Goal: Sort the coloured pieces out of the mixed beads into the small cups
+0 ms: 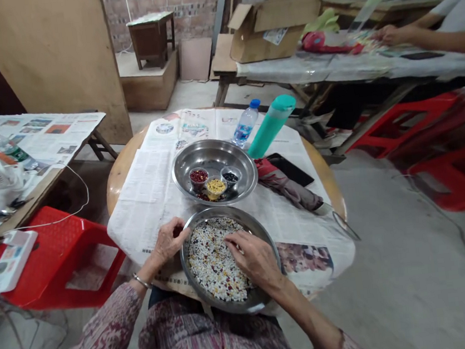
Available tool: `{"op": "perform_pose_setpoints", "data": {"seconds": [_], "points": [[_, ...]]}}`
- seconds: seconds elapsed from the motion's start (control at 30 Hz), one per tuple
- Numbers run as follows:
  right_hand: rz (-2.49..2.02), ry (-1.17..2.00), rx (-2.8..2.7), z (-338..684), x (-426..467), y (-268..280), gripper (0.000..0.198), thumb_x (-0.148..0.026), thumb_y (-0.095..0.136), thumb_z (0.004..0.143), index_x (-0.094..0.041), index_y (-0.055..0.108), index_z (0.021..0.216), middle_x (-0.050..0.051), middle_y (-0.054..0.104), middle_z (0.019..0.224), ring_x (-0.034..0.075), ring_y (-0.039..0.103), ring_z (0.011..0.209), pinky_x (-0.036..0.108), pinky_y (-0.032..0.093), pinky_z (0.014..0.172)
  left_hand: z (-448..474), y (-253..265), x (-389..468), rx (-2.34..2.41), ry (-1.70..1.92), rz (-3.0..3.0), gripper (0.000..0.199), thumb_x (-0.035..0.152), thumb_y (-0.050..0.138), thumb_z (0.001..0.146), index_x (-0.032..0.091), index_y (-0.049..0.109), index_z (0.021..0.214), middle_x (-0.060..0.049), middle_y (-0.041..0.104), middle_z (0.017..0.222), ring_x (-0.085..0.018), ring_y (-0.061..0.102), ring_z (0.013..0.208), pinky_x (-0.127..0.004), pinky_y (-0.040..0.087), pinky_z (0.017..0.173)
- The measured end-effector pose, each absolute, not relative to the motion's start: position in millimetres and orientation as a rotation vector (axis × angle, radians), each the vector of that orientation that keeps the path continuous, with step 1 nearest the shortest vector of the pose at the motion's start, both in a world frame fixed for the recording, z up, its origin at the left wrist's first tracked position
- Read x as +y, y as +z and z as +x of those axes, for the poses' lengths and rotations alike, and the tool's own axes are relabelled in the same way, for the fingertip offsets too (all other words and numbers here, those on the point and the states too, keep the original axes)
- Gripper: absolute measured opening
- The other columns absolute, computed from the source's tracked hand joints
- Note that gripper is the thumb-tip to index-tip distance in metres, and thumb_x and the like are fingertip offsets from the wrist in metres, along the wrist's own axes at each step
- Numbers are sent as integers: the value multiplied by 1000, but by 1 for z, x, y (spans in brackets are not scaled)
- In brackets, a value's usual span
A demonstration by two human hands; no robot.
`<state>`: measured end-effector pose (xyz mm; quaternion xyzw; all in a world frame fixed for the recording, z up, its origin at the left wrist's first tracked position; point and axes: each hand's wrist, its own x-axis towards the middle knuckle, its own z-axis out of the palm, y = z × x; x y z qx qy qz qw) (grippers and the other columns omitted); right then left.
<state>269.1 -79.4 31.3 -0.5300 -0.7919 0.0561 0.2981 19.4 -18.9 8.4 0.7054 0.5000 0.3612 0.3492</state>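
Note:
A wide metal bowl [272, 248] at the table's near edge holds white grains [212, 255] mixed with yellow, dark red and black beans. My left hand [168, 240] is curled at its left rim, thumb and fingertips against the metal. Over the grains, my right hand [254, 256] has thumb and forefinger pressed together; anything between them is too small to make out. Just behind stands a second metal bowl [185, 163]. Inside it are three small clear cups: one of red beans [198, 177], one of yellow beans [216, 187] and one of black beans [230, 177].
Newspaper [134, 197] covers the round table. Behind the bowls are a water bottle [247, 122] and a teal bottle [273, 125]; a folded umbrella [290, 187] and a dark phone [290, 169] lie right. A red stool [66, 260] stands left. A co-worker's hands [395, 35] are at another table.

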Motion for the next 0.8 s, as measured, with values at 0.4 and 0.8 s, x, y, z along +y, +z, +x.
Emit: {"op": "perform_pose_setpoints", "data": {"seconds": [0.4,0.8], "points": [[-1492,304,-1823,238,45,72,20,-26,56,88,-22,75,91,5,78,97,21,68,86,34,52,81,23,-4,-19,1358,1007,1900,28,33,54,87,18,48,65,4,47,58,-9,41,56,-23,34,59],[-1732,-17,-2260,206,110,74,27,-24,50,95,-21,75,104,10,74,106,26,58,103,35,43,78,24,-10,-17,1361,983,1925,25,31,55,88,17,53,68,4,50,60,-10,44,56,-23,36,59]]}}
